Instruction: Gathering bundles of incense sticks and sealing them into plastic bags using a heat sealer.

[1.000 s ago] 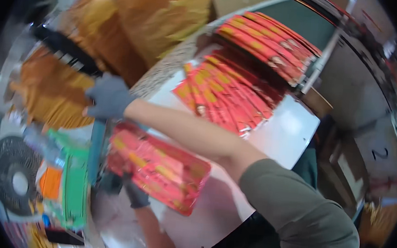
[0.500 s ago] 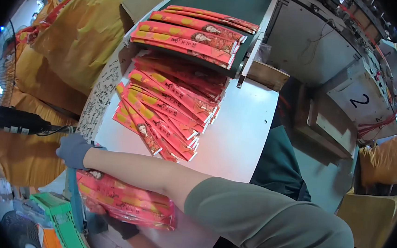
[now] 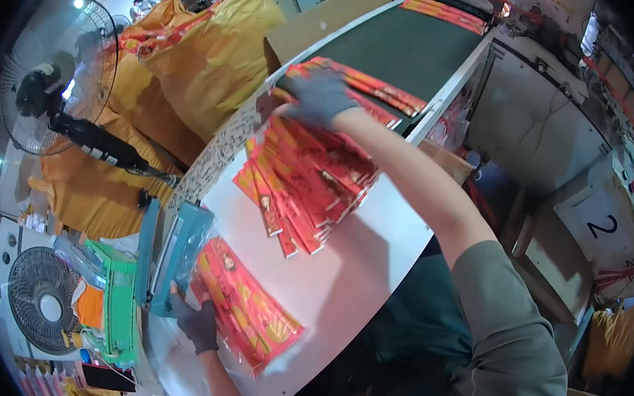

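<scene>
My right hand [image 3: 317,97], in a grey glove, reaches over red-and-yellow flat packets at the belt's near end. Motion blurs its fingers, so its grip is unclear. Below it a fanned pile of the same packets [image 3: 296,185] lies on the white tabletop [image 3: 356,268]. My left hand [image 3: 199,319], in a grey glove with bare fingertips, is at the edge of a clear plastic bag of packets [image 3: 249,304]. Its thumb and finger are apart, the fingertips touching the bag. Just beyond that hand stands a teal bag sealer [image 3: 183,243].
A dark green conveyor belt [image 3: 411,45] carries more packets at its far end. Large yellow sacks [image 3: 201,62] and a pedestal fan [image 3: 42,91] stand at the left. A green plastic basket [image 3: 119,301] sits beside the sealer. A grey machine cabinet [image 3: 537,103] is at the right.
My right hand has moved from the sealer up to the packets at the belt. The bag of packets now lies turned and away from the sealer. The view has shifted left.
</scene>
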### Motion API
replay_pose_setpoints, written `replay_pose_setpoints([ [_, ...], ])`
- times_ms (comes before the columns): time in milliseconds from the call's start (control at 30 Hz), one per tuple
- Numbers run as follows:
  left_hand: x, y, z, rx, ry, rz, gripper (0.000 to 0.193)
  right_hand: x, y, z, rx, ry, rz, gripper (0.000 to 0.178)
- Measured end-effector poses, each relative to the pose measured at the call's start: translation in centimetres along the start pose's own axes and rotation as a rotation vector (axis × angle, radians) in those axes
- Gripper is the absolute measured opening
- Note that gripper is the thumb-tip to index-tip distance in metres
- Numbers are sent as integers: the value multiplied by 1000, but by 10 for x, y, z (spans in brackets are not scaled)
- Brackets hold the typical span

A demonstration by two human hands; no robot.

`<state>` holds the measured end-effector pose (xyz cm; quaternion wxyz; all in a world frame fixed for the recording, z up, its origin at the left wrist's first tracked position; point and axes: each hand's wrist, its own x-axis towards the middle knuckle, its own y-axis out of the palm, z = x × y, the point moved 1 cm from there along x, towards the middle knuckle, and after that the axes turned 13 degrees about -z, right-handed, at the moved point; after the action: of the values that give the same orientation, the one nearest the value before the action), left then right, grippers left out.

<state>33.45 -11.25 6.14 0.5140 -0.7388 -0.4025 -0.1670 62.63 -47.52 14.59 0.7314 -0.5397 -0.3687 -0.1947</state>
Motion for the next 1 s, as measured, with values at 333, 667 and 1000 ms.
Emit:
replay_pose_setpoints([
  [333, 22, 193, -101, -796, -412, 342, 60, -68, -4, 45, 215, -127, 210, 77],
  [667, 12, 206, -153, -916, -426, 359, 72, -99, 23, 23, 861, 496, 587, 98],
  [1000, -147, -12, -207, -1129, -945, 648, 60, -276, -178, 14, 1116, 578, 986, 104],
])
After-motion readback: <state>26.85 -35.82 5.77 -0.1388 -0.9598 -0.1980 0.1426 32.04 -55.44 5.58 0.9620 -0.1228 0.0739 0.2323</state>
